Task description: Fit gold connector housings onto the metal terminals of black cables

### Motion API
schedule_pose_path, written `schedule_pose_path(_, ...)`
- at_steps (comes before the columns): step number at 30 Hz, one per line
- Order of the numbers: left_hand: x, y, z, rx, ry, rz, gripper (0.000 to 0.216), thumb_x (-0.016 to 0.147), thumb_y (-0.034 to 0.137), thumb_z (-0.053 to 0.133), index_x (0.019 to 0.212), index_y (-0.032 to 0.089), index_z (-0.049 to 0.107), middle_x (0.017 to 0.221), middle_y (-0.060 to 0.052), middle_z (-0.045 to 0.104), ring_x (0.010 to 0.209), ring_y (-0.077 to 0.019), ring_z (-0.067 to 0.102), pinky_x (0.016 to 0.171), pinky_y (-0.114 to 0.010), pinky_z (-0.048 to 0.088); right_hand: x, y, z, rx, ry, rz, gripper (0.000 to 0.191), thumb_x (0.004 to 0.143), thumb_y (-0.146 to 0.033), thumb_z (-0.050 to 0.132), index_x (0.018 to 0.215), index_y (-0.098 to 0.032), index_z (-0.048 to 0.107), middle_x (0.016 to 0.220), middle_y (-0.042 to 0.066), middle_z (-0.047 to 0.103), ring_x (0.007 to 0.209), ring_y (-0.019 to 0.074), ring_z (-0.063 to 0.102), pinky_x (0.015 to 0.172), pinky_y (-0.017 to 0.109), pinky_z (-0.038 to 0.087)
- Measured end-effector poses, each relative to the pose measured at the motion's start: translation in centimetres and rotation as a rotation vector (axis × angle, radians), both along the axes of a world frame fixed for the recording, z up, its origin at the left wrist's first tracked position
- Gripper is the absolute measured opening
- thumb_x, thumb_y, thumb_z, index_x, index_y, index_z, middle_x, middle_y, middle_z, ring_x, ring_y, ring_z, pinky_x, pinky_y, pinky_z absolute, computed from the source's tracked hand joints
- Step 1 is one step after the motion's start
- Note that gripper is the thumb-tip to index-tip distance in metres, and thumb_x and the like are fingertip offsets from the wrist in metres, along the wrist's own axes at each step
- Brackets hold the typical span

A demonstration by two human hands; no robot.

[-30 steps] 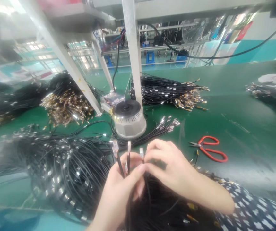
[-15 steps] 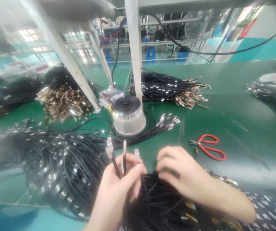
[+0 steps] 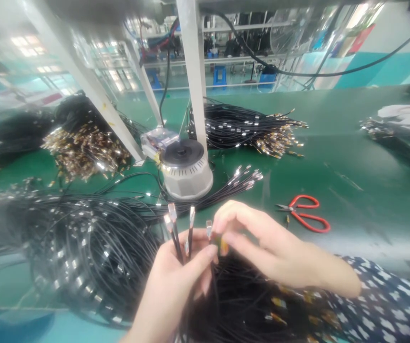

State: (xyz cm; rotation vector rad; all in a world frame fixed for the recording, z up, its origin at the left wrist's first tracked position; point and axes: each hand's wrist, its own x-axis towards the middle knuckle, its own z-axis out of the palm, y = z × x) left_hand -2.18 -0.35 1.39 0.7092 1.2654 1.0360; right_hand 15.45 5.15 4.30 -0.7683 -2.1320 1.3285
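Observation:
Several black cables with metal-ended plugs [image 3: 192,216] stand up from my left hand [image 3: 179,271], whose fingers and thumb are closed around them. One cable's silver plug [image 3: 209,227] rises at my left thumb tip. Right beside that plug are the bent fingers of my right hand [image 3: 251,238], thumb and fingertips drawn close together. A small yellow-green patch shows at those fingertips; I cannot make out what it is. Below both hands a dark heap of black cables [image 3: 240,305] spreads out, partly hidden by them.
Red-handled scissors [image 3: 303,213] lie on the green tabletop [image 3: 351,152] to the right. A round grey device with a black top [image 3: 188,176] stands ahead, near white posts [image 3: 191,71]. Cable bundles lie left [image 3: 94,252] and behind [image 3: 240,126].
My right hand has moved left and closed in on the plug at my left thumb. My left hand keeps its hold on the cables. The view has shifted slightly.

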Motion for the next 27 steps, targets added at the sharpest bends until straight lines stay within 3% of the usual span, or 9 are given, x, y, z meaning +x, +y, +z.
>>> schedule_pose_path(5, 0.3, 0.1, 0.0, -0.011, 0.034, 0.03, 0.029, 0.067, 0.039, 0.081, 0.069, 0.016, 0.063, 0.037, 0.006, 0.047, 0.029, -0.0041, 0.036, 0.031, -0.014, 0.023, -0.3, -0.2, 0.2, 0.056, -0.045, -0.013, 0.011, 0.094, -0.013, 0.044, 0.098, -0.021, 0.051, 0.098, 0.004, 0.059, 0.083, 0.0139, 0.059, 0.078, 0.028, 0.049)
schedule_pose_path(10, 0.4, -0.1, -0.1, -0.024, 0.019, 0.1, 0.029, 0.067, 0.038, 0.081, 0.068, 0.016, 0.062, 0.039, 0.005, 0.05, 0.029, -0.0046, 0.039, 0.031, -0.014, 0.025, -0.7, -0.2, -1.7, -0.195, 0.031, -0.223, 0.015, 0.099, -0.029, 0.042, 0.101, -0.02, 0.054, 0.101, 0.004, 0.061, 0.089, 0.0148, 0.064, 0.076, 0.028, 0.05)
schedule_pose_path(15, 0.2, -0.1, -0.3, -0.026, 0.0, 0.109, 0.028, 0.069, 0.037, 0.08, 0.072, 0.016, 0.061, 0.037, 0.007, 0.049, 0.028, -0.0043, 0.039, 0.03, -0.012, 0.027, -1.2, -0.7, -2.8, -0.183, 0.052, -0.272, 0.009, 0.083, -0.026, 0.066, 0.089, -0.019, 0.067, 0.093, 0.002, 0.066, 0.089, 0.0169, 0.062, 0.079, 0.03, 0.047)
schedule_pose_path(17, 0.1, -0.2, -0.3, -0.015, -0.009, 0.108, 0.027, 0.07, 0.036, 0.08, 0.076, 0.015, 0.064, 0.039, 0.006, 0.051, 0.028, -0.0047, 0.041, 0.029, -0.012, 0.028, -1.3, -0.8, -2.7, -0.154, 0.051, -0.317, 0.004, 0.08, -0.023, 0.069, 0.078, -0.019, 0.069, 0.085, 0.001, 0.068, 0.082, 0.0161, 0.062, 0.076, 0.03, 0.046)
schedule_pose_path(21, 0.2, -0.4, 0.0, 0.027, 0.006, 0.099, 0.035, 0.072, 0.031, 0.079, 0.101, 0.016, 0.066, 0.059, 0.003, 0.063, 0.03, -0.0063, 0.047, 0.027, -0.015, 0.034, -0.8, -0.2, -1.8, -0.176, 0.011, -0.374, 0.013, 0.082, -0.023, 0.066, 0.07, -0.018, 0.068, 0.075, 0.0, 0.069, 0.073, 0.0151, 0.061, 0.072, 0.029, 0.045)
schedule_pose_path(24, 0.6, -0.6, 0.4, 0.061, 0.043, 0.125, 0.043, 0.071, 0.027, 0.078, 0.111, 0.018, 0.064, 0.065, 0.004, 0.062, 0.03, -0.0063, 0.048, 0.026, -0.015, 0.034, -0.5, 0.4, -1.0, -0.235, -0.001, -0.327, 0.012, 0.08, -0.022, 0.066, 0.069, -0.017, 0.066, 0.074, 0.0, 0.069, 0.072, 0.015, 0.06, 0.072, 0.029, 0.045)
schedule_pose_path(27, 1.0, -0.8, 0.8, 0.072, 0.09, 0.13, 0.04, 0.071, 0.024, 0.077, 0.108, 0.017, 0.066, 0.063, 0.004, 0.059, 0.03, -0.0053, 0.046, 0.027, -0.015, 0.033, -0.5, 0.6, -0.7, -0.272, 0.023, -0.248, 0.012, 0.076, -0.023, 0.069, 0.067, -0.016, 0.066, 0.074, 0.001, 0.069, 0.072, 0.015, 0.06, 0.074, 0.029, 0.045)
